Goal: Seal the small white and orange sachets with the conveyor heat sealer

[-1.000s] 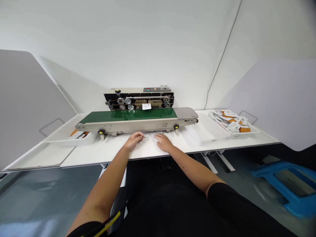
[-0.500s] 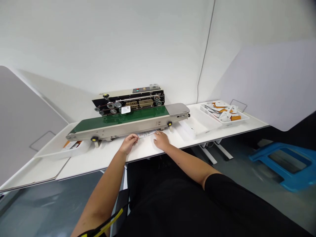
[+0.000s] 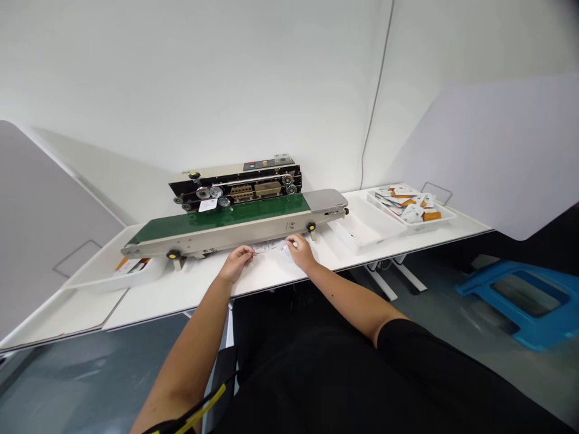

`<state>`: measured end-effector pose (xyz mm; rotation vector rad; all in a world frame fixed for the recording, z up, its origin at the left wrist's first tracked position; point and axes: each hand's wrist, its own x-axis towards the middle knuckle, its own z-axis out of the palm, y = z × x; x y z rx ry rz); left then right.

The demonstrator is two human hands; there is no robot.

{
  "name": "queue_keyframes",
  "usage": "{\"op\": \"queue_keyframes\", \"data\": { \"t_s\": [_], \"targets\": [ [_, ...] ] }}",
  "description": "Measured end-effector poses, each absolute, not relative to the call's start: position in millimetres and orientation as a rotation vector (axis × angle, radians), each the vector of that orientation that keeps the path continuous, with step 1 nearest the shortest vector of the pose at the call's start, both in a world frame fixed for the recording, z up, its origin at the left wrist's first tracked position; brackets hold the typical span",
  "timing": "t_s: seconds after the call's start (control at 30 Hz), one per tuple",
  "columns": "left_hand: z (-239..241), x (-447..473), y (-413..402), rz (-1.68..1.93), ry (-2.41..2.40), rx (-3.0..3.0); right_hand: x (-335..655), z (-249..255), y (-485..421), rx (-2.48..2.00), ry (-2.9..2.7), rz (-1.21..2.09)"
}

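A printed white sheet lies partly under the front edge of the conveyor sealing machine. My left hand pinches the sheet's left end between thumb and fingertips. At the sheet's right end my right hand is closed, thumb and finger together. Something pale shows by those fingertips, too small and faint to name. Above the hands, a small white packet sits at the rollers over the green belt.
On the right, a white bin holds several white and orange packets, with another white tray beside it. A bin with a few packets stands left. A blue plastic stool is on the floor at right.
My right hand has shifted slightly right and up, its fingers drawn back from the sheet. The left hand stays put. The packet on the machine has travelled left along the rollers.
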<state>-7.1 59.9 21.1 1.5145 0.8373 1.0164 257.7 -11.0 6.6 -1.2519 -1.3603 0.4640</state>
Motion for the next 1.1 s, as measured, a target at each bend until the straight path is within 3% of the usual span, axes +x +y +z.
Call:
{"op": "queue_keyframes", "data": {
  "t_s": [0.2,0.6,1.1],
  "targets": [
    [20.7,-6.2,60.4,1.013,0.829,1.535,262.6,3.0,-2.3,-1.179,-1.007,0.914],
    [23.7,-0.2,53.2,0.626,0.724,1.728,255.7,7.2,-11.5,-1.009,-1.568,1.240],
    [14.8,-0.9,57.1,0.622,0.727,1.742,257.9,-4.4,-1.6,-1.060,-1.696,1.171]
  ]
}}
